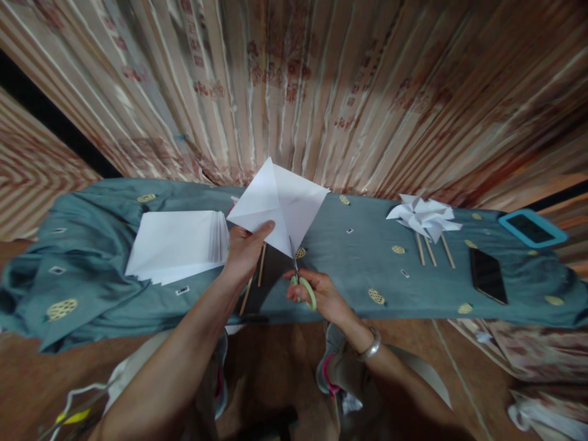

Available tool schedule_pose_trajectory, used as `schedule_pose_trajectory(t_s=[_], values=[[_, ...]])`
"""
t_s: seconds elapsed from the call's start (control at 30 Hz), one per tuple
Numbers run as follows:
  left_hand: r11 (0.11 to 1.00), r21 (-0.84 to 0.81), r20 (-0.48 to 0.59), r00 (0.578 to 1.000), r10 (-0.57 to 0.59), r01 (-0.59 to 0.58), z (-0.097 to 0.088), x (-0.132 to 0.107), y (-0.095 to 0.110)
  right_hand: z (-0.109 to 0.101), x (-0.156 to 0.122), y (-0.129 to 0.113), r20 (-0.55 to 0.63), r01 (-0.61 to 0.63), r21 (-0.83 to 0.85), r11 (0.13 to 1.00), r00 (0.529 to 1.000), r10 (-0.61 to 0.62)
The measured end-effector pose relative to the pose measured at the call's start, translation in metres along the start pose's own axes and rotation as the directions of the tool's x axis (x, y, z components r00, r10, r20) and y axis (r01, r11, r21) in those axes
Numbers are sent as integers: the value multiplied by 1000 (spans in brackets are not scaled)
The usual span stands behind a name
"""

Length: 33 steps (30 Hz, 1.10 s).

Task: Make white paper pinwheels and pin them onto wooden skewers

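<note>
My left hand [248,248] pinches a square sheet of white paper [280,202] with the thumb on top, holding it above the cloth. Diagonal creases cross the sheet. In my right hand [316,291] is a pair of scissors [307,293] with pale green handles, my fingers in the loops. Its blades are at the sheet's near corner, pointing along a crease toward the middle. Thin wooden sticks [261,266] lie below the paper, partly covered by my left hand and the sheet.
A stack of white paper [177,245] lies at left on the green cloth [353,263]. White paper pinwheels [425,215] on wooden sticks lie at right, beside a dark phone [487,275] and a blue-framed tablet [533,228]. A pleated curtain [312,92] hangs behind.
</note>
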<state>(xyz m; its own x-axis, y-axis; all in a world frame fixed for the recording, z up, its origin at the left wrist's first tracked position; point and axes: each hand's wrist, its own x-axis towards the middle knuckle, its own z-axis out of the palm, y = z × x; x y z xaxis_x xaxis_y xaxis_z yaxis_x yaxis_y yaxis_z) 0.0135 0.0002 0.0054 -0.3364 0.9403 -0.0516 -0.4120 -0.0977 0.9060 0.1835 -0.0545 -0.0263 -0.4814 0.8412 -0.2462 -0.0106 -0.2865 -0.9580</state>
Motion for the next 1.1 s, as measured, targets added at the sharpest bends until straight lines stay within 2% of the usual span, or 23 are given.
schedule_pose_trajectory(t_s=[0.37, 0.73, 1.1], values=[[1000, -15, -16, 1000, -15, 15, 2, -1, 4, 6, 1, -2, -57, -48, 52, 997, 997, 51], [998, 16, 41, 997, -64, 63, 3, -7, -2, -3, 2, 2, -64, 31, -28, 999, 997, -32], [997, -4, 30, 997, -73, 73, 4, -5, -2, -1, 1, -1, -99, -2, -9, 1000, 995, 1]])
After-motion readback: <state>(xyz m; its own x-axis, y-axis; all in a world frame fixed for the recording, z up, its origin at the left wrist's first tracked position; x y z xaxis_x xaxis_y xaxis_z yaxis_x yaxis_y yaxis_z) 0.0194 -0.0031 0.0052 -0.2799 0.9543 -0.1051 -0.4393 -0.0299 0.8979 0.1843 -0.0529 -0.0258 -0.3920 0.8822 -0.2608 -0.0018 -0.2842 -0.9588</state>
